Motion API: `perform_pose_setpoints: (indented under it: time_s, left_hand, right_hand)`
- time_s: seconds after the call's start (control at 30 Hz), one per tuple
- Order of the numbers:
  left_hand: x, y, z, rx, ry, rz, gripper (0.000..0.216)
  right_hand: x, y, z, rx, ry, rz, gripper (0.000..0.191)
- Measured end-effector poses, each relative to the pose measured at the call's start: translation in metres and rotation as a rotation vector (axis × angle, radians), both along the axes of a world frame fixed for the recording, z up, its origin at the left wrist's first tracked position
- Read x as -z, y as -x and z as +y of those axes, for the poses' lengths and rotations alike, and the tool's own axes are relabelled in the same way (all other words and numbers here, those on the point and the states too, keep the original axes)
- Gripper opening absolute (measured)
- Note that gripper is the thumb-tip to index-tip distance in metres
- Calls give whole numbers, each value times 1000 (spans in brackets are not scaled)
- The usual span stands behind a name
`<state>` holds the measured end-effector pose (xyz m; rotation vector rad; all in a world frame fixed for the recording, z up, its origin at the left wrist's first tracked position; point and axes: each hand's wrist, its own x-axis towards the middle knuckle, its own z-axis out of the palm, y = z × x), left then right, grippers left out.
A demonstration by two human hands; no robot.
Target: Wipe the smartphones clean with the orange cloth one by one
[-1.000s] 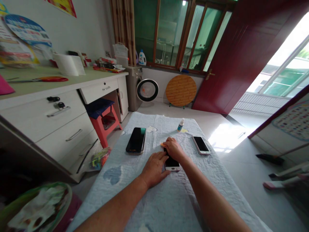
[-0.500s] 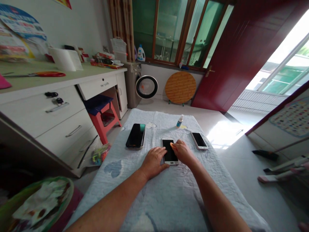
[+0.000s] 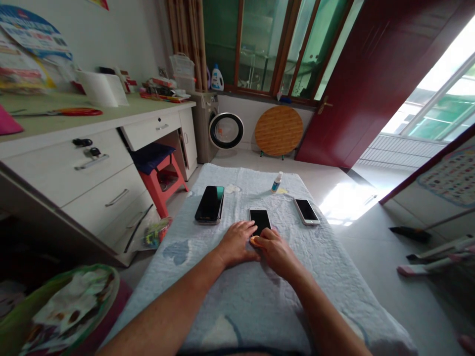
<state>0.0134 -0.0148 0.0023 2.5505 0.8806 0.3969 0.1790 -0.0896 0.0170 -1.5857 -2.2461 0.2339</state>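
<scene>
Nearer the person than the bottle [image 3: 276, 183], the middle phone [image 3: 261, 219] (screen up) points lengthwise away; left hand [image 3: 237, 242] spread against it. Right hand [image 3: 278, 251] pinches an orange piece [image 3: 254, 241].

Orange pad [image 3: 254, 241] in the right hand [image 3: 279, 252], black-screened white phone [image 3: 261, 220] under it, pale blue cloth [image 3: 260, 311], patched darker blue, beneath

A white-bordered phone [image 3: 260, 219] lies flat, black face up, its near end mostly hidden. A small orange wad [image 3: 255, 241], partly covered, sits at the phone's near left corner.
</scene>
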Motion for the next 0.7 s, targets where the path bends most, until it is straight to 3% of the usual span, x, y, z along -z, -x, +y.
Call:
perform_pose_setpoints:
  time_s: [0.13, 0.37, 0.7]
  left_hand:
    - [-1, 1, 2, 13, 5, -7, 82]
    - [3, 1, 3, -13, -8, -52, 52]
    - [3, -2, -1, -35, -1, -76, 56]
  right_hand:
    - [-8, 1, -5, -68, 5, 11, 20]
    - [-14, -15, -9, 10, 51, 51, 27]
    - [-7, -35, -6, 151, 90, 88, 29]
